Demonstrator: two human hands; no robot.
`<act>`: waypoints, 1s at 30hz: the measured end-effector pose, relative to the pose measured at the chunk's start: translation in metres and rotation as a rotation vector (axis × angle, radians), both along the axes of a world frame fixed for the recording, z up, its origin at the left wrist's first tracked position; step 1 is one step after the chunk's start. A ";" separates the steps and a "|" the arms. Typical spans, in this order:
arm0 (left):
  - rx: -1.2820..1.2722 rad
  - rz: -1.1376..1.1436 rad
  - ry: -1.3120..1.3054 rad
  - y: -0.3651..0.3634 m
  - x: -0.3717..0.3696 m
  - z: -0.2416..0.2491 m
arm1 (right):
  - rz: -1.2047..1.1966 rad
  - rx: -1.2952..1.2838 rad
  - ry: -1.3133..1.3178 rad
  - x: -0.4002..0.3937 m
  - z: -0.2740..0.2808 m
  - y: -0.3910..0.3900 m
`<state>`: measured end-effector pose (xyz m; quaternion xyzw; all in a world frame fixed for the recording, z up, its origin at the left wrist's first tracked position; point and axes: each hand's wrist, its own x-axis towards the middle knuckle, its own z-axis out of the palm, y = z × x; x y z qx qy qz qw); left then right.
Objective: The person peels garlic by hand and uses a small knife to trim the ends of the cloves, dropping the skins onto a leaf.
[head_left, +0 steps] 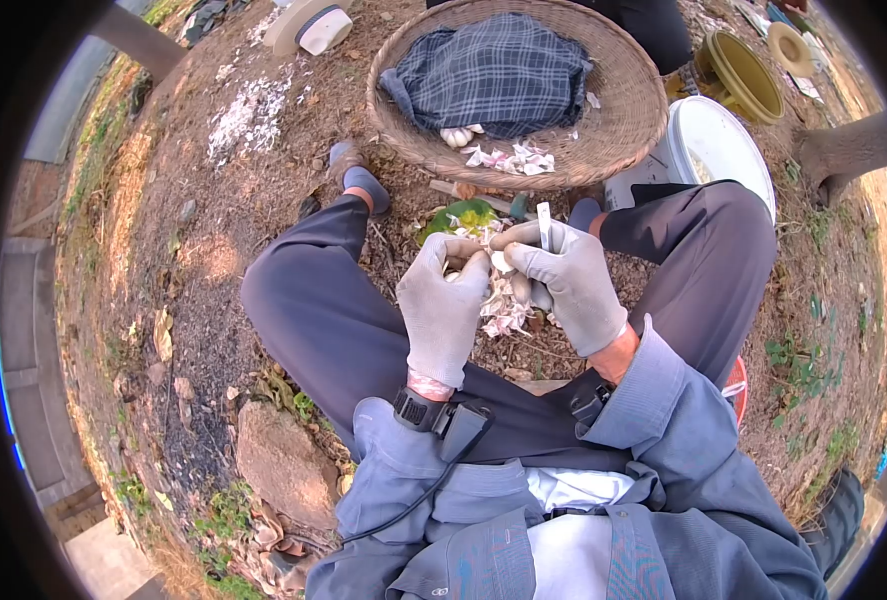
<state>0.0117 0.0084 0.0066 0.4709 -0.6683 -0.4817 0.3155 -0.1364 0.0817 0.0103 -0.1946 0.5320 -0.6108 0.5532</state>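
Observation:
Both my hands are in grey-white work gloves and meet at their fingertips between my bent knees. My left hand (442, 305) is closed, with pale garlic showing among its curled fingers. My right hand (569, 285) is also closed, around a slim white-handled tool (545, 226) standing up between thumb and fingers; its other end is hidden. A peeled garlic clove (502, 262) shows at the right thumb tip, between the two hands. Below them, garlic skins (507, 315) lie heaped on the ground. A green and yellow leaf (459, 217) lies just beyond.
A wide woven basket (604, 165) ahead holds a checked cloth (494, 75), garlic bulbs (459, 135) and skins. To its right stand a white bucket (721, 135) and a yellow-brown bucket (744, 75). A flat stone (284, 462) is at my left; a straw hat (309, 25) lies far left.

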 end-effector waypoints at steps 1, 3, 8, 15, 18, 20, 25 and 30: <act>0.049 0.023 0.019 -0.001 0.000 0.002 | 0.001 0.001 0.016 0.000 0.002 0.000; 0.108 0.057 0.137 -0.002 -0.001 -0.005 | 0.000 0.003 0.032 -0.001 0.002 0.000; 0.197 -0.011 0.135 -0.001 0.002 0.008 | -0.041 0.007 0.220 0.002 -0.002 -0.002; 0.047 -0.048 0.096 0.003 0.001 -0.005 | -0.025 -0.026 0.426 0.005 -0.008 -0.002; 0.050 -0.033 0.126 0.003 0.002 -0.005 | -0.022 -0.015 0.422 0.006 -0.007 -0.002; 0.046 -0.043 0.108 0.003 0.003 0.004 | -0.020 -0.035 0.426 0.008 -0.009 -0.002; 0.196 -0.003 0.193 -0.005 0.009 -0.006 | 0.014 -0.031 0.484 0.010 -0.003 -0.002; 0.307 0.059 0.280 -0.008 0.009 -0.004 | -0.018 -0.022 0.261 0.007 -0.007 -0.001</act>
